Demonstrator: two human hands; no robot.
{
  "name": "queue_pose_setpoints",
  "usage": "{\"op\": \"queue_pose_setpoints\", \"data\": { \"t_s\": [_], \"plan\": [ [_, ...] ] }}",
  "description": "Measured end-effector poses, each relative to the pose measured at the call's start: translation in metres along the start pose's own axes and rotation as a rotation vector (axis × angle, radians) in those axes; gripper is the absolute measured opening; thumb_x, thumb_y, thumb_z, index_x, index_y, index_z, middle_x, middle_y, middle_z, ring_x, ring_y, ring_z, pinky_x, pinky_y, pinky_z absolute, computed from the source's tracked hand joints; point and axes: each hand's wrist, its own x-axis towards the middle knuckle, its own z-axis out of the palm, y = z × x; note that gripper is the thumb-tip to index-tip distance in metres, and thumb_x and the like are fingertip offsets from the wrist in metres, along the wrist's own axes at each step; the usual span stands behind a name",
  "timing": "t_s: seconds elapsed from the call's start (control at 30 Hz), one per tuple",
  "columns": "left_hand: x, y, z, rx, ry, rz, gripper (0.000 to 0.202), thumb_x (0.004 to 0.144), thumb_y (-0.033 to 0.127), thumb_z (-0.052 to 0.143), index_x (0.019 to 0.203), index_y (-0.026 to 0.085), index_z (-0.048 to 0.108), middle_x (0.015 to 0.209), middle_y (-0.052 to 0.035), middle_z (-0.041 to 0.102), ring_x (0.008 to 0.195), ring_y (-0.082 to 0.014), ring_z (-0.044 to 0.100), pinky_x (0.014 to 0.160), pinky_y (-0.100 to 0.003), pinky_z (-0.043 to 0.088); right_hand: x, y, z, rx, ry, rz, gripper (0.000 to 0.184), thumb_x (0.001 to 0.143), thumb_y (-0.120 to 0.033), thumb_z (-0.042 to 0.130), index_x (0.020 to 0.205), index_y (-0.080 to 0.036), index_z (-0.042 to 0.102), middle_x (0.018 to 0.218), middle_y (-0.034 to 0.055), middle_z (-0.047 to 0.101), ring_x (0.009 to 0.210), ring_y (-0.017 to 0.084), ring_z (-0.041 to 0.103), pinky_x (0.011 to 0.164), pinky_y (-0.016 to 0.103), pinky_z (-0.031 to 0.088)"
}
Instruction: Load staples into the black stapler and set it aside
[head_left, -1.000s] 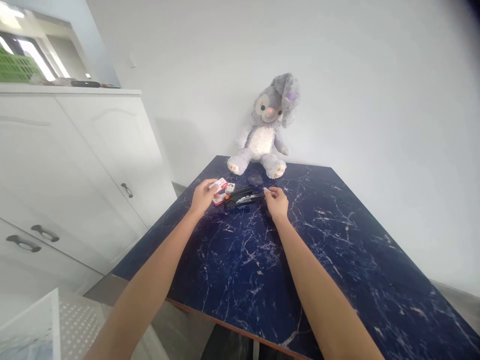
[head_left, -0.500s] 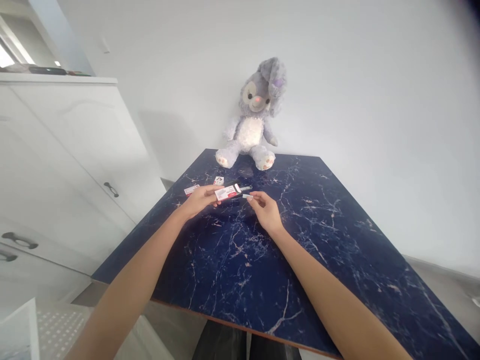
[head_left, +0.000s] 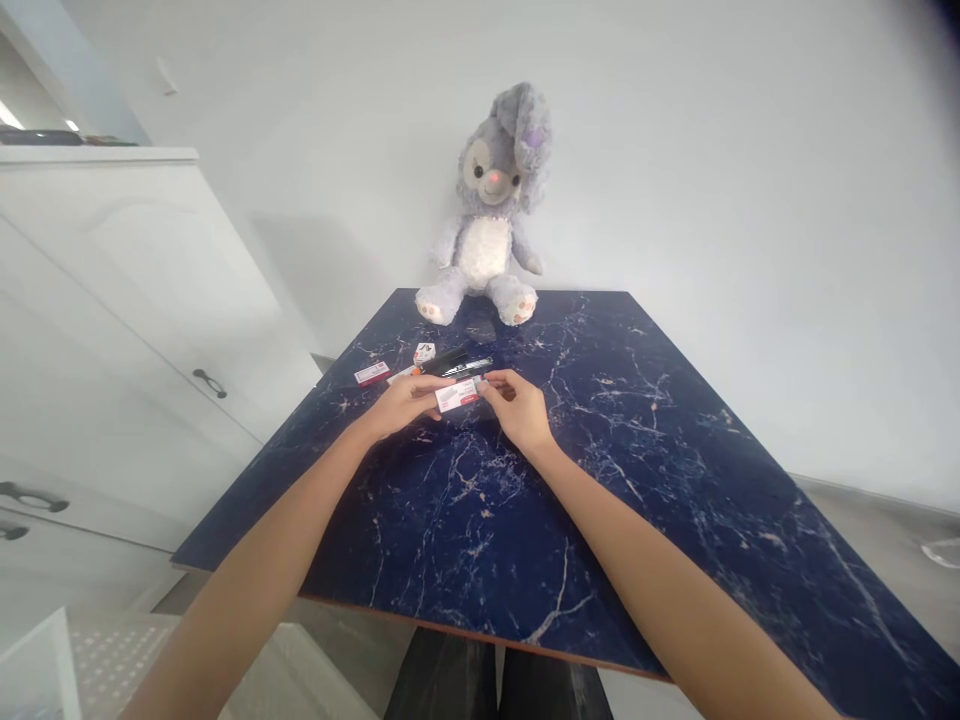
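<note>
My left hand (head_left: 405, 405) is closed around the left end of a small red-and-white cardboard box (head_left: 456, 396), held just above the table with its printed face toward me. My right hand (head_left: 521, 408) pinches a small pale strip (head_left: 480, 382) against the box's right end; the fingers partly cover it, and how far in it sits I cannot tell. Right behind the box lies a black stapler (head_left: 446, 362) with a shiny metal part and a bit of orange. Another red-and-white box (head_left: 371, 374) and a small white box with dark print (head_left: 424, 352) rest left of it.
A blue marbled table (head_left: 480, 560) spreads under my hands. At its far edge a grey plush rabbit (head_left: 484, 250) leans on the wall. White cabinets (head_left: 150, 330) stand to the left, and a white perforated item (head_left: 112, 650) is low at the left.
The pale strip in my right hand has moved from apart to against the box's end. The box has shifted slightly toward me, showing more of the stapler behind. The view has turned slightly.
</note>
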Motion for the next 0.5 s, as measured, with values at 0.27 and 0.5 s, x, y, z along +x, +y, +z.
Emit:
{"op": "queue_pose_setpoints", "data": {
  "t_s": [0.27, 0.5],
  "plan": [
    [0.004, -0.012, 0.015, -0.123, 0.047, -0.030, 0.046, 0.086, 0.043, 0.069, 0.126, 0.020, 0.069, 0.119, -0.0103, 0.071, 0.094, -0.0235, 0.071, 0.075, -0.036, 0.063, 0.007, 0.011, -0.003, 0.131, -0.038, 0.105, 0.029, 0.079, -0.048, 0.072, 0.093, -0.023, 0.074, 0.085, 0.0022, 0.075, 0.071, 0.019, 0.066, 0.070, 0.030, 0.052],
    [0.005, -0.012, 0.021, -0.355, 0.102, -0.097, 0.040, 0.085, 0.038, 0.073, 0.119, 0.018, 0.071, 0.118, -0.0112, 0.073, 0.108, -0.0260, 0.069, 0.094, -0.044, 0.059, 0.009, 0.013, -0.005, 0.336, -0.139, 0.193, 0.030, 0.079, -0.047, 0.072, 0.096, -0.022, 0.073, 0.086, 0.0011, 0.076, 0.072, 0.017, 0.067, 0.071, 0.031, 0.054]
  ]
}}
